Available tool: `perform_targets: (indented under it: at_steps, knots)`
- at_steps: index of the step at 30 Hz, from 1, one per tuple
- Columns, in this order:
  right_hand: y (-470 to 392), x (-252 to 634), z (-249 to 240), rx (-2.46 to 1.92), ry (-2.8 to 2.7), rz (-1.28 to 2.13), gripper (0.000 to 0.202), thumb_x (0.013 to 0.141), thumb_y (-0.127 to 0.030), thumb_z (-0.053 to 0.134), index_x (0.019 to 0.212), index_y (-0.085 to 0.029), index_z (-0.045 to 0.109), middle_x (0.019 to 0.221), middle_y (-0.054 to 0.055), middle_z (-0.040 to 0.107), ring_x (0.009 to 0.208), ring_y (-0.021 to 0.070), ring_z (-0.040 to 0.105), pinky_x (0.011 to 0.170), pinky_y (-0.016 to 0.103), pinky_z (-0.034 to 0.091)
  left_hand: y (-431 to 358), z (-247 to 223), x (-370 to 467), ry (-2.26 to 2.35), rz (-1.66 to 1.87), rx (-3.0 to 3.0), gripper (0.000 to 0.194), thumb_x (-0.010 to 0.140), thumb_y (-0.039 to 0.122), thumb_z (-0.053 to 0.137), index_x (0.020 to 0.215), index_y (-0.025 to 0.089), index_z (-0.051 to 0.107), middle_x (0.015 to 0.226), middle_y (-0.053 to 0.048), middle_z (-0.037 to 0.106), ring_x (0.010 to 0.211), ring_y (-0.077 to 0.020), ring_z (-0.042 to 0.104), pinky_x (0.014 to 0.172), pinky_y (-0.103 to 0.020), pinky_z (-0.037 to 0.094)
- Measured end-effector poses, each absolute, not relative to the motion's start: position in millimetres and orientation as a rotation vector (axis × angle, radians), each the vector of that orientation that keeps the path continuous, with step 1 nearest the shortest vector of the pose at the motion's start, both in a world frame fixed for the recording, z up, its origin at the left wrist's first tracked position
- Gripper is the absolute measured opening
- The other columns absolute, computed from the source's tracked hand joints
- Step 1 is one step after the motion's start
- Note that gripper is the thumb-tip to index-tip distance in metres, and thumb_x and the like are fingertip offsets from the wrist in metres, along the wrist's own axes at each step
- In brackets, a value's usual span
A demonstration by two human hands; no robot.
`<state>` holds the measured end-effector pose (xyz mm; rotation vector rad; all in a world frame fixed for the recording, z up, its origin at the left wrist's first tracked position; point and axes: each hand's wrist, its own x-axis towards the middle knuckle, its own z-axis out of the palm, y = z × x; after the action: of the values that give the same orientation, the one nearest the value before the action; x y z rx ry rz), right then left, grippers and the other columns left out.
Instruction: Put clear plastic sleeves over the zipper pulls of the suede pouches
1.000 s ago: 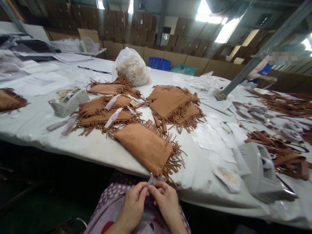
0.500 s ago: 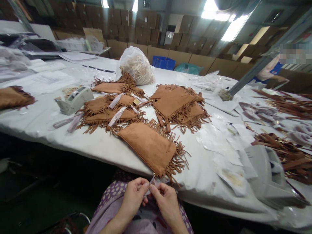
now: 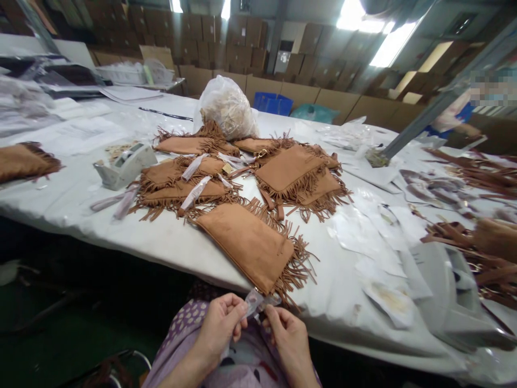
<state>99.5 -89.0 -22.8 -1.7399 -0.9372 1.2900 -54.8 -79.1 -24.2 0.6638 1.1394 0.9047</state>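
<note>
Tan fringed pouch (image 3: pixel 246 242) lay at lower centre, on the tabletop (image 3: pixel 161 240) near its front edge. The step in hand looked like handling the clear film (image 3: pixel 253 300) at its near corner: the left hand (image 3: pixel 228 318) had its fingers pinched closed on it; the right hand (image 3: pixel 283 326) curled close beside, its grip unclear. The next move seemed to call for precise fingertip control. At upper centre, a translucent plastic bag (image 3: pixel 232 110) held pale, crumpled material; the blue bin's (image 3: pixel 273 104) contents could not be made out.
</note>
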Motion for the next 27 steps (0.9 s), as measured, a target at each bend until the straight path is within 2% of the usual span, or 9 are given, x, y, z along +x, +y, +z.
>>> perform_targets:
  at_steps: [3,7,11,15,18,23,25,27]
  knots:
    - [-97,101,-15,-1.673,-0.775,1.345,0.05,0.064,-0.059,0.069,0.084,-0.014,0.063,0.06,0.002,0.064,0.039,0.0073,0.04,0.04,0.02,0.03,-82,-22,-56,1.354,0.89,0.994,0.033,0.082,0.048,0.055,0.073,0.016,0.056,0.056,0.001,0.055,0.042,-0.0087,0.045,0.043,-0.02,0.03]
    - [-101,86,-14,-1.481,-0.716,1.501,0.064,0.06,-0.054,0.076,0.106,-0.014,0.055,0.065,0.002,0.067,0.044,0.0089,0.047,0.044,0.02,0.033,-88,-25,-54,1.48,0.888,1.433,0.022,0.087,0.033,0.05,0.073,0.019,0.06,0.065,-0.002,0.063,0.062,-0.0155,0.058,0.058,-0.023,0.037]
    - [-97,68,-32,-1.328,-0.617,1.479,0.065,0.056,-0.055,0.079,0.102,-0.016,0.053,0.058,-0.002,0.063,0.043,0.0083,0.047,0.045,0.02,0.036,-92,-39,-47,1.483,0.941,1.612,0.02,0.087,0.026,0.047,0.071,0.022,0.059,0.066,-0.003,0.065,0.063,-0.0175,0.062,0.061,-0.024,0.037]
    - [-95,63,-42,-1.258,-0.521,1.435,0.066,0.053,-0.054,0.082,0.098,-0.018,0.049,0.059,-0.002,0.064,0.042,0.0071,0.046,0.043,0.018,0.034,-92,-45,-42,1.443,0.97,1.526,0.019,0.088,0.03,0.044,0.073,0.023,0.054,0.063,-0.002,0.063,0.059,-0.017,0.061,0.058,-0.024,0.037]
    - [-94,64,-39,-1.239,-0.483,1.424,0.067,0.053,-0.052,0.084,0.098,-0.019,0.046,0.051,-0.004,0.06,0.04,0.0069,0.045,0.04,0.015,0.029,-90,-41,-38,1.433,0.964,1.31,0.018,0.087,0.037,0.05,0.079,0.023,0.046,0.054,0.002,0.058,0.052,-0.0146,0.057,0.052,-0.022,0.034]
    - [-92,65,-36,-1.108,-0.41,1.515,0.064,0.056,-0.048,0.084,0.099,-0.021,0.044,0.043,-0.009,0.05,0.031,0.0028,0.032,0.035,0.011,0.02,-80,-36,-38,0.984,0.924,0.805,0.049,0.077,0.059,0.061,0.075,0.025,0.027,0.042,0.012,0.042,0.031,-0.0052,0.03,0.036,-0.015,0.022]
    - [-91,66,-33,-1.02,-0.352,1.597,0.061,0.059,-0.046,0.084,0.098,-0.022,0.044,0.04,-0.012,0.045,0.03,0.0009,0.025,0.034,0.01,0.018,-76,-36,-40,0.793,0.847,0.595,0.053,0.073,0.057,0.067,0.073,0.025,0.026,0.044,0.011,0.044,0.029,-0.0023,0.022,0.033,-0.014,0.018]
    - [-90,69,-27,-0.922,-0.283,1.693,0.056,0.062,-0.041,0.083,0.099,-0.024,0.044,0.038,-0.014,0.04,0.03,-0.0003,0.019,0.034,0.009,0.017,-73,-35,-45,0.664,0.758,0.371,0.05,0.069,0.048,0.076,0.073,0.022,0.033,0.048,0.01,0.047,0.03,0.0004,0.02,0.032,-0.012,0.013]
